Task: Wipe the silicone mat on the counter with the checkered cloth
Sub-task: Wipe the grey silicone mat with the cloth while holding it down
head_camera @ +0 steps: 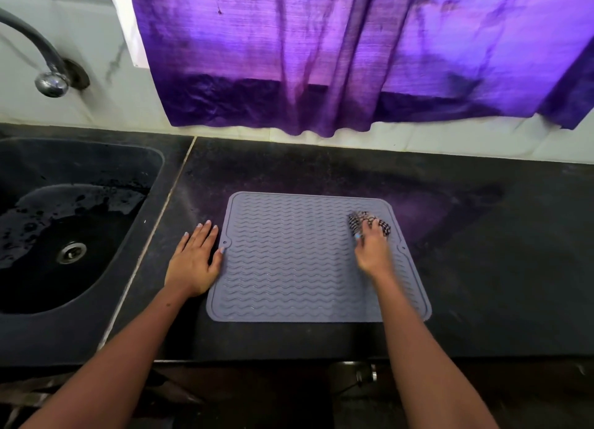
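The mat (299,258) is grey-lilac, squarish with rounded corners, covered in wavy ridges, and it's laid flat on the dark desk (482,235), right in the middle. The checkered cloth (369,223) is bunched up and gripped by the right hand (374,253) on the mat's far right corner. The left hand (194,263) is laid flat, fingers straight, on the desk at the mat's left edge. A wet black sink (151,158) and tap (48,74) are seen to the left, a purple curtain (321,58) behind.
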A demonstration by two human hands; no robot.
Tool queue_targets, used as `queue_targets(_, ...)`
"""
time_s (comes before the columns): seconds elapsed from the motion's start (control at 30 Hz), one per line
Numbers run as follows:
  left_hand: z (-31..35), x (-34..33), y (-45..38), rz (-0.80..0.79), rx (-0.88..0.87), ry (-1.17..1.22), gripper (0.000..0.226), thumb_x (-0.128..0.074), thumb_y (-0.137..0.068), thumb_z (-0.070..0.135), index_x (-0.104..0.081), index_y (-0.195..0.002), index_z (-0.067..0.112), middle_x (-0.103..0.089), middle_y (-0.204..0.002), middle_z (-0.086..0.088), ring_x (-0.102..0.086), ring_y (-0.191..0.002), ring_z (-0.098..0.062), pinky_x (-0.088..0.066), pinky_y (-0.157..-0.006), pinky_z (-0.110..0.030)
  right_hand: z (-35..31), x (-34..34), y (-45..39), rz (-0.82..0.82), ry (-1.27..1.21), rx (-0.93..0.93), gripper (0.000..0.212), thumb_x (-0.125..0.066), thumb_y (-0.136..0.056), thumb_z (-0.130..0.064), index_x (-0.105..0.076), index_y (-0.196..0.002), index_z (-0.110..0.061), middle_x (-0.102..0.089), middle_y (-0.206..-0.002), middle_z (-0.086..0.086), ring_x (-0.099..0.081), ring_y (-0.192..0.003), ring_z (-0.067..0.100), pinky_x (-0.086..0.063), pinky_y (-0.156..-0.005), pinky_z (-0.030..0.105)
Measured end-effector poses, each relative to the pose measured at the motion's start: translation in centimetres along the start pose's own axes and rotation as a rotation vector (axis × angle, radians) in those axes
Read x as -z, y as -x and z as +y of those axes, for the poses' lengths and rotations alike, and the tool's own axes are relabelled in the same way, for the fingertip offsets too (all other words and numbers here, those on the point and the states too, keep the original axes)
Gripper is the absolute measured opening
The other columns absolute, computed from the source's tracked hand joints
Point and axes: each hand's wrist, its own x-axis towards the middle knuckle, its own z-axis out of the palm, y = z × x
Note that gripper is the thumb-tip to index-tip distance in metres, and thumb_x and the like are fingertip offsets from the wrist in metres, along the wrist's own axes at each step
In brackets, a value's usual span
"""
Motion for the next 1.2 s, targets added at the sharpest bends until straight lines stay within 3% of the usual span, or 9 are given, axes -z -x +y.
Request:
queue_targets(0.17,-0.1,-0.2,-0.1,0.010,0.003,-0.009,0.083,-0.006,-0.082,0.058,-0.031,-0.145,0.010,-0.023,-0.155,-0.005,-0.016,-0.145,-0.017,-0.005,-0.118,-0.035,1.4,-1.0,-0.3,-0.093,-0.031,0.007,0.057,-0.033,-0.101,-0.023,-0.007,-0.151,-0.014,0.004,-0.159,0.003,0.000,-0.147,0.018,-0.004,-0.120,0.034)
queue_targets(0.3,-0.2,-0.2,-0.1,0.001,0.004,-0.022,0.084,-0.006,-0.081,0.058,-0.031,-0.145,0.011,-0.023,-0.155,-0.004,-0.016,-0.145,-0.016,-0.004,-0.118,-0.033,1.5,0.7,-1.7,-0.071,-0.663,-0.204,0.041,-0.038,-0.100,-0.016,-0.040,-0.141,-0.011,-0.029,-0.153,0.003,-0.030,-0.140,0.020,-0.023,-0.117,0.034)
queue_targets(0.4,-0.1,0.0,-0.1,-0.006,0.002,-0.011,0.085,-0.005,-0.080,0.059,-0.031,-0.145,0.010,-0.023,-0.155,-0.005,-0.016,-0.145,-0.017,-0.004,-0.118,-0.034,0.3,2.8,-2.2,0.075,-1.158,-0.437,0.028,-0.037,-0.099,-0.016,-0.061,-0.114,-0.012,-0.056,-0.129,0.007,-0.058,-0.105,0.021,-0.049,-0.090,0.030)
queue_targets(0.53,-0.1,-0.1,-0.1,0.003,0.005,-0.006,0.086,-0.005,-0.080,0.060,-0.031,-0.145,0.010,-0.025,-0.155,-0.006,-0.016,-0.145,-0.018,-0.005,-0.118,-0.034,0.5,4.7,0.1,0.385,-0.597,-0.254,0.045,-0.038,-0.099,-0.011,-0.035,-0.144,-0.007,-0.028,-0.154,0.003,-0.030,-0.141,0.018,-0.021,-0.113,0.026)
queue_targets(0.73,-0.2,-0.2,-0.2,0.002,-0.002,0.000,0.085,-0.008,-0.081,0.060,-0.032,-0.145,0.009,-0.026,-0.154,-0.007,-0.017,-0.144,-0.019,-0.006,-0.118,-0.036,3.4,-0.4,4.2,0.008,0.093,-0.074,0.062,-0.032,-0.100,-0.031,-0.005,-0.150,-0.009,0.004,-0.159,0.011,-0.001,-0.147,0.025,-0.006,-0.120,0.036)
queue_targets(0.93,-0.2,-0.1,-0.2,0.000,-0.001,-0.012,0.084,-0.008,-0.081,0.060,-0.032,-0.145,0.009,-0.026,-0.154,-0.008,-0.019,-0.144,-0.020,-0.007,-0.117,-0.036,3.9,0.0,3.3,-0.035,-0.015,-0.082,0.056,-0.031,-0.101,-0.029,-0.011,-0.151,-0.015,-0.002,-0.159,0.004,-0.007,-0.147,0.022,-0.009,-0.120,0.035)
queue_targets(1.03,-0.1,0.0,-0.1,-0.003,0.001,-0.013,0.085,-0.007,-0.081,0.060,-0.031,-0.145,0.009,-0.026,-0.154,-0.008,-0.018,-0.144,-0.020,-0.007,-0.118,-0.036,4.1,0.7,2.6,0.008,-0.320,-0.122,0.048,-0.038,-0.100,-0.020,-0.029,-0.147,-0.012,-0.020,-0.157,0.003,-0.021,-0.144,0.022,-0.019,-0.118,0.033)
queue_targets(1.13,0.0,0.2,0.0,-0.003,0.002,0.003,0.087,-0.006,-0.080,0.060,-0.032,-0.145,0.009,-0.026,-0.154,-0.008,-0.018,-0.144,-0.020,-0.007,-0.117,-0.037,4.6,3.0,1.9,-0.040,-0.914,-0.311,0.037,-0.036,-0.101,-0.019,-0.051,-0.134,-0.012,-0.053,-0.136,0.005,-0.053,-0.121,0.019,-0.050,-0.091,0.028)
queue_targets(1.2,0.2,0.3,0.1,-0.006,0.005,0.010,0.088,-0.006,-0.079,0.060,-0.031,-0.145,0.008,-0.025,-0.154,-0.009,-0.017,-0.144,-0.021,-0.007,-0.117,-0.037,4.5,4.8,2.3,0.054,-1.017,-0.392,0.033,-0.036,-0.101,-0.026,-0.062,-0.117,-0.015,-0.065,-0.114,0.003,-0.061,-0.102,0.019,-0.055,-0.073,0.023)
